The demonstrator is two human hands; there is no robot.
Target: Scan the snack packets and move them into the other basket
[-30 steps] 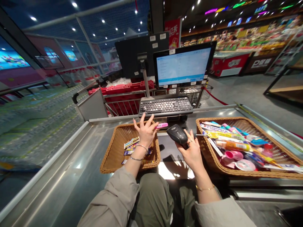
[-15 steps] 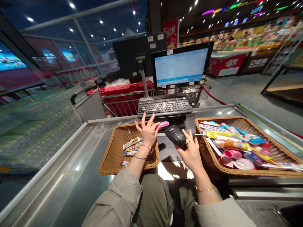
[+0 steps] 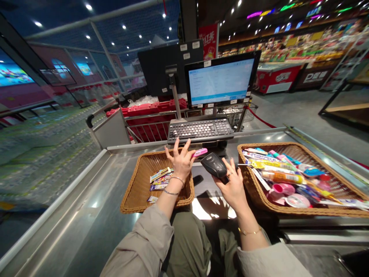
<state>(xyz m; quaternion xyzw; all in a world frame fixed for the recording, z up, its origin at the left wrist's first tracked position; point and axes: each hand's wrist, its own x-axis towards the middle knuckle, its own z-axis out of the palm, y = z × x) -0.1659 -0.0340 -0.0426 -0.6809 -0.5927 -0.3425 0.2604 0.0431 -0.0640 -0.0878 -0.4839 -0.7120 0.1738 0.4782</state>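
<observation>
Head view: the right hand (image 3: pixel 234 182) is wrapped round a black handheld barcode scanner (image 3: pixel 213 164) — stiff, fairly light, safest held by its body — while the splayed left hand (image 3: pixel 180 161) pinches a small pink packet (image 3: pixel 200 152) (light, easily dropped). Beyond them, a wicker basket (image 3: pixel 135 185) and a fuller wicker basket (image 3: pixel 302 211) sit on the steel checkout counter (image 3: pixel 86 200).

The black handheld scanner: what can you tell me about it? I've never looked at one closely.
The handheld barcode scanner is a compact, rounded device with a glossy black shell that looks like plastic. It lies slanted against the fingers of the right hand, which holds it up above the dark checkout counter, between one wicker basket and another. No cable shows, and its scanning window cannot be seen from this view.
</observation>
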